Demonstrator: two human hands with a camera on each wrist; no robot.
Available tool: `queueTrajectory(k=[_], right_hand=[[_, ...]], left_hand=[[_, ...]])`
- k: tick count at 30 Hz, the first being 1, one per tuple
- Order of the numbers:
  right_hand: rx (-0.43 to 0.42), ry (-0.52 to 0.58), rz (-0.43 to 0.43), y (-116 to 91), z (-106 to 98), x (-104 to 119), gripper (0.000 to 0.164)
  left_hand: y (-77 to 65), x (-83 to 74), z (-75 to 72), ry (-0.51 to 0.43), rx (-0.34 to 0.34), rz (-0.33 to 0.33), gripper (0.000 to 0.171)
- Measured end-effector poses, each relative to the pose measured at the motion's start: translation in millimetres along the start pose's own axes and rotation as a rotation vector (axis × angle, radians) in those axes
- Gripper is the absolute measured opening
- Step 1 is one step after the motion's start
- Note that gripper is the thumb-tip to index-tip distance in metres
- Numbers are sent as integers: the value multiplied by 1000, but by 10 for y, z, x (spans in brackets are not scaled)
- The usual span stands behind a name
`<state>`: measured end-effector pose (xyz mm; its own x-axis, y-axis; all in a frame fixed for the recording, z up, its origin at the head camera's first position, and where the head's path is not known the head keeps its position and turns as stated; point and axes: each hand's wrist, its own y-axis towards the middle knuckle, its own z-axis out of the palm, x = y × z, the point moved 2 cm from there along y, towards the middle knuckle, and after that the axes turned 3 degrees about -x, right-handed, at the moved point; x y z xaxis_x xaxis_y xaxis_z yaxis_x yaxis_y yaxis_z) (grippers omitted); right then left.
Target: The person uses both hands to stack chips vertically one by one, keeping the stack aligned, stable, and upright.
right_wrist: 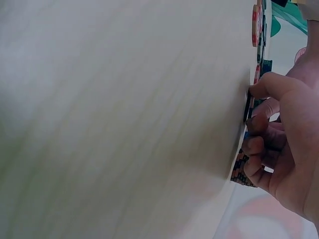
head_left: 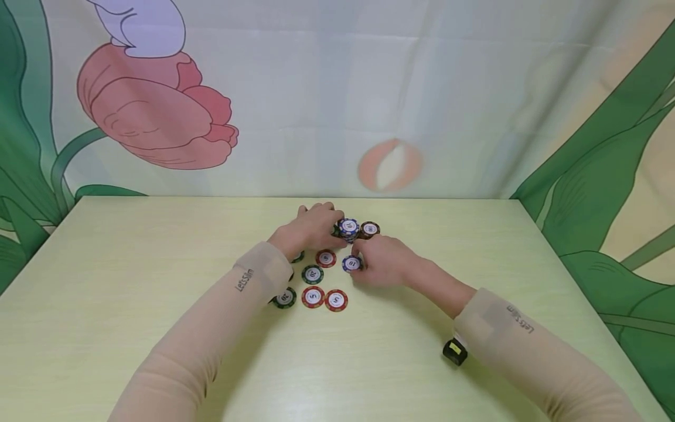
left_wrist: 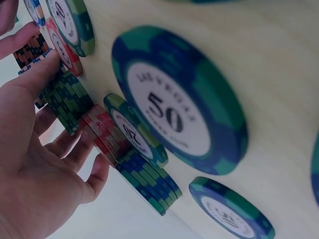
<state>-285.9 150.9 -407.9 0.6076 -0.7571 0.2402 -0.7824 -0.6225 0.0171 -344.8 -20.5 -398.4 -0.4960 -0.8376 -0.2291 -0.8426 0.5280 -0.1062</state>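
Toward the far edge of the pale table [head_left: 158, 264], right hand [head_left: 387, 261], fingers nearly closed, pinched a round blue-and-white poker chip [head_left: 351, 264] near a blue-and-white chip stack [head_left: 348, 227], which left hand [head_left: 314, 227] half-encircled, fingers bent, and which a stray knuckle could have toppled.

Datum: the right cuff [head_left: 471, 312]. It terminates the right sleeve [head_left: 559, 360], a close-fitting beige tube with creases well apart from the datum. Dark lettering [head_left: 520, 319], reading "Let's Slim", is printed just beside the datum. A black housing [head_left: 455, 352] with a yellow patch is located just beside the datum; its attachment is not visible. Left of the datum, the left sleeve [head_left: 184, 346] matches in colour, fit and printed wording, with creases at the elbow.
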Motion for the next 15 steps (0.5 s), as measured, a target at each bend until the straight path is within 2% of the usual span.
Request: queueTrajectory(k=[5,15], right_hand=[[-27,-4,14,-20,-57,8,32],[-139,13,25,2,-237,-7,33]], left_hand=[[-13,-4,-13,-2,-1,3,59],[-1,-3,4,9,-3,1,56]])
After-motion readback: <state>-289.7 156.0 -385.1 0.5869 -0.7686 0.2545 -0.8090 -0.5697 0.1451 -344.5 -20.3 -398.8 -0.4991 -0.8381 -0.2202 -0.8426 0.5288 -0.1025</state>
